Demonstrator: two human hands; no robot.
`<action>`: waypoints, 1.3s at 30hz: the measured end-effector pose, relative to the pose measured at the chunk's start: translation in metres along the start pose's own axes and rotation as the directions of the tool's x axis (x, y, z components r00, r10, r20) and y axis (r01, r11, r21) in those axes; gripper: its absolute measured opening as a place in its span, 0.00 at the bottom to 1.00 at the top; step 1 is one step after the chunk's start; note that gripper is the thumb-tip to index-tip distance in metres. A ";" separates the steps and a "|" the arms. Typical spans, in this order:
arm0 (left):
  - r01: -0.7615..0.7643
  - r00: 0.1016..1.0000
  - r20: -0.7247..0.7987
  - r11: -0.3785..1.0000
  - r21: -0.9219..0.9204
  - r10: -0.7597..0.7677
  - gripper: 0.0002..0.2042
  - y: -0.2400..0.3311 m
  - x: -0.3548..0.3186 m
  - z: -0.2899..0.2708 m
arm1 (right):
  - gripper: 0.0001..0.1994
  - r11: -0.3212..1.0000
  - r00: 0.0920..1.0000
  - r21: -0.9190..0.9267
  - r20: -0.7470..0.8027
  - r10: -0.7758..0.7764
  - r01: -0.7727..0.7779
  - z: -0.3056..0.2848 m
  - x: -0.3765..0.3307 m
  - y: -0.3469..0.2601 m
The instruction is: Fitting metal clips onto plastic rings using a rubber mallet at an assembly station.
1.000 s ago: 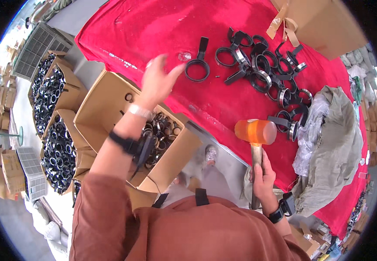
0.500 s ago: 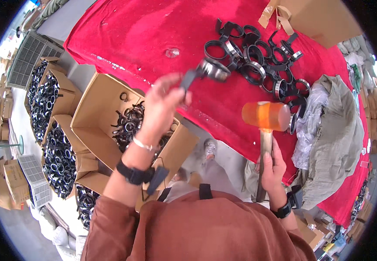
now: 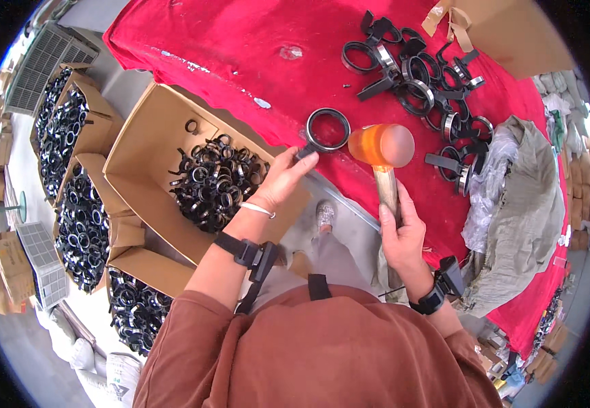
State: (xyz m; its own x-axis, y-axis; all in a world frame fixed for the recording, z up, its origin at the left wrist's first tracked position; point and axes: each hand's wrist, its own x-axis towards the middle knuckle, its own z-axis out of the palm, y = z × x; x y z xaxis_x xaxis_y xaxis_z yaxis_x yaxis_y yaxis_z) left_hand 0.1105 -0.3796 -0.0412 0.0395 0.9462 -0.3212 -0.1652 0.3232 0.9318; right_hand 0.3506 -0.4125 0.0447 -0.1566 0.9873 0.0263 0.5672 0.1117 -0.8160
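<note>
A large table covered in bright red cloth (image 3: 227,47) takes up the upper middle of the room, its near edge slanting down from left to right. Pale flecks and scuffs mark the cloth along that edge. A person in a rust-brown top (image 3: 329,347) stands against this side, seen from above.

The left hand (image 3: 285,178) is closed on the short handle of a round black ring with a shiny inner rim (image 3: 313,143), holding it above the red cloth near the table's edge; whether it rests there I cannot tell. The right hand (image 3: 404,241) is wrapped around the wooden handle of a mallet with a thick, translucent orange head (image 3: 375,144), which is just beside the ring. The two hands are apart.

Farther back on the cloth lies a loose heap of black and silver handled rings (image 3: 404,85). To its right are crumpled clear plastic sheeting (image 3: 489,194) and rumpled grey-green sacking (image 3: 519,217); a plain brown cardboard box (image 3: 513,37) fills the upper right corner.

Left of the table, an open tan cardboard carton (image 3: 138,153) holds a mound of similar rings (image 3: 217,180). More open cartons beyond it are filled with black rings (image 3: 80,231). At the far left are a green-based fan (image 3: 22,206), a pale gridded panel (image 3: 43,262) and white sacks (image 3: 80,353) on the floor
</note>
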 end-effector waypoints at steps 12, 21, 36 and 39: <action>0.100 0.989 -0.135 0.950 0.295 -0.061 0.28 0.010 0.008 0.023 | 0.25 0.972 0.978 0.112 0.027 0.207 -0.208 -0.008 -0.017 0.002; 0.074 0.991 -0.130 0.952 0.298 -0.037 0.28 0.010 0.012 0.030 | 0.28 0.769 0.907 -0.503 0.080 -0.414 0.395 -0.007 -0.021 0.007; 0.052 0.981 -0.195 0.949 0.311 0.010 0.26 0.008 0.007 0.032 | 0.23 0.917 0.923 -0.225 0.280 -0.264 0.330 0.022 0.083 -0.068; 0.103 0.973 -0.228 0.929 0.356 -0.021 0.25 0.013 0.005 0.023 | 0.24 0.945 0.950 -0.105 0.081 -0.301 0.309 0.005 0.083 -0.096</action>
State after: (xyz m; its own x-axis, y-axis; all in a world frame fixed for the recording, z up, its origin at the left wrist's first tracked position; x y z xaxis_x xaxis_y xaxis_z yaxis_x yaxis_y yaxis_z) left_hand 0.1310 -0.3698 -0.0268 -0.1828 0.9105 -0.3708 0.2010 0.4038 0.8925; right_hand 0.2789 -0.3418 0.1225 -0.3850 0.8953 0.2241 0.5728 0.4221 -0.7026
